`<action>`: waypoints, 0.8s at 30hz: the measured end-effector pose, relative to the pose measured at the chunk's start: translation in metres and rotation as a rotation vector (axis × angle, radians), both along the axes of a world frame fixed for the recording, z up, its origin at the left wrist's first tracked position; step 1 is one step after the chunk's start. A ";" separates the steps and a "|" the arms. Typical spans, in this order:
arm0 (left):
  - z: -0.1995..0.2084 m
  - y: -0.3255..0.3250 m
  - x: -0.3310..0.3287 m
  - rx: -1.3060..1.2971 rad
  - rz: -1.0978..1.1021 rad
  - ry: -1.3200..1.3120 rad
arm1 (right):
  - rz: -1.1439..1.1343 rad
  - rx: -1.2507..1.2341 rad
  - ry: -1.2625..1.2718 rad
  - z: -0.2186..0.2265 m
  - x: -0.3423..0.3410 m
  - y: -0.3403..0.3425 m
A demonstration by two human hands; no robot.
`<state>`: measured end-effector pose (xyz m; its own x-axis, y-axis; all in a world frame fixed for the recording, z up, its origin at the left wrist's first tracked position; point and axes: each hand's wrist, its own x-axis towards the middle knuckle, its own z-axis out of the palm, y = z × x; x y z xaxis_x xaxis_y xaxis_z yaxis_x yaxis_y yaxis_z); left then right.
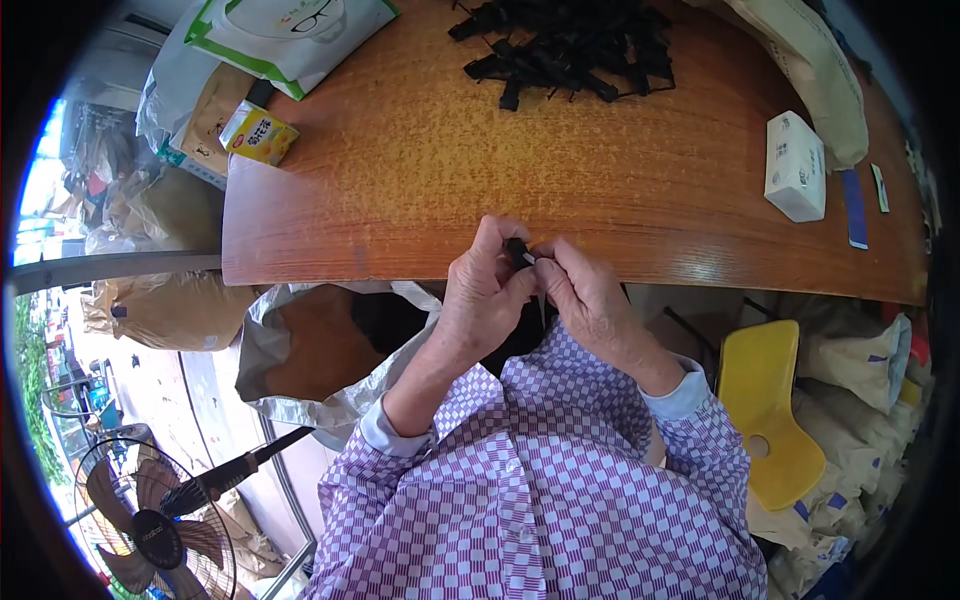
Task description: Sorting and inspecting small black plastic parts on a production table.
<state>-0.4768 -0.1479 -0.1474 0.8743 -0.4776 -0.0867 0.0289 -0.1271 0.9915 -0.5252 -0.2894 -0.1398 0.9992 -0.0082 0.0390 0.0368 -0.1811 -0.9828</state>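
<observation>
Though small, matte, blocky black piece [516,248] between left hand [483,285] and right hand [592,298]

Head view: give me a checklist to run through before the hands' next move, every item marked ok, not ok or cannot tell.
1. Left hand gripping the small black piece: ok, pinched in its fingertips.
2. Right hand in position: ok, its fingertips are right beside that piece.
3. Piece fully visible: not ok, the fingers cover part of it.
4. Right hand's grip on the piece: cannot tell, the fingers hide the contact.
5. Loose heap of black strip-like pieces apart from the hands: ok, it lies farther back on the brown wood-grain table.
6. Crinkled silvery-white sack open: ok.
</observation>
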 end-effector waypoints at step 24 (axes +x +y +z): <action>0.027 0.025 0.015 -0.643 0.103 0.495 | -0.053 0.304 0.090 0.000 0.015 0.003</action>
<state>-0.4618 -0.1224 -0.1203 0.8490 -0.4845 -0.2107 0.4626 0.4892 0.7394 -0.5103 -0.2864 -0.1398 0.9964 -0.0578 -0.0621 -0.0547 0.1216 -0.9911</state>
